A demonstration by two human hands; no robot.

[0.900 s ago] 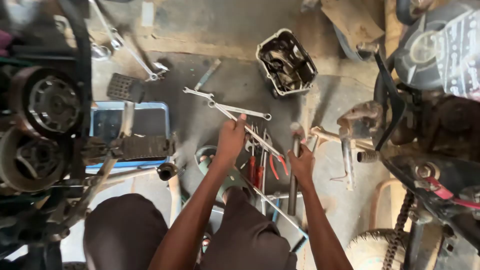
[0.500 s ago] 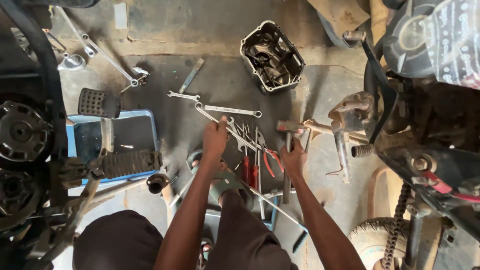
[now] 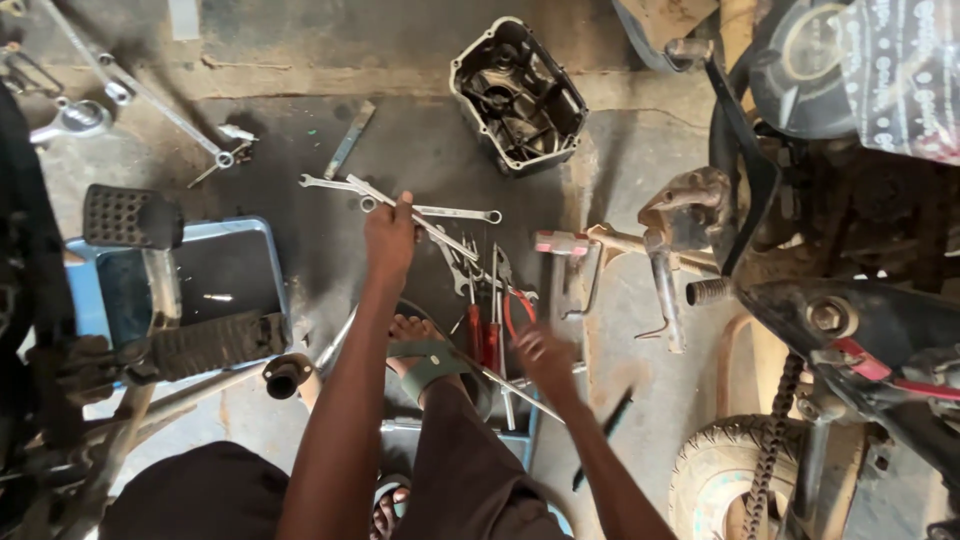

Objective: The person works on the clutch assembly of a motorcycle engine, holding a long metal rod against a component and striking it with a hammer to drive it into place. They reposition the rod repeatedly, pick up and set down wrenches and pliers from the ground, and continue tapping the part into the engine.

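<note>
Head view showed us crouched over a dark, oily patch of concrete floor (image 3: 300, 150), with tools scattered ahead of our knees. Our left hand (image 3: 390, 235) was stretched forward, its fingers (image 3: 405, 205) curled onto a long silver spanner (image 3: 425, 225) that lay slanting across the floor; the spanner's shaft ran out from under the fingertips toward the lower right, while another spanner (image 3: 455, 212) crossed it just beside the knuckles. Whether the spanner was lifted or merely pressed down we could not tell. Our right hand (image 3: 545, 362) hung lower and nearer, blurred, so we could not tell how its fingers stood; it hovered just right of the red-handled pliers (image 3: 515, 305) and screwdrivers (image 3: 480, 325). A black engine cover (image 3: 520, 95) sat beyond the tools, a blue tray (image 3: 260, 235) to the left, and a motorcycle chain (image 3: 775, 430) ran down beside the tyre (image 3: 715, 470) on the right.
</note>
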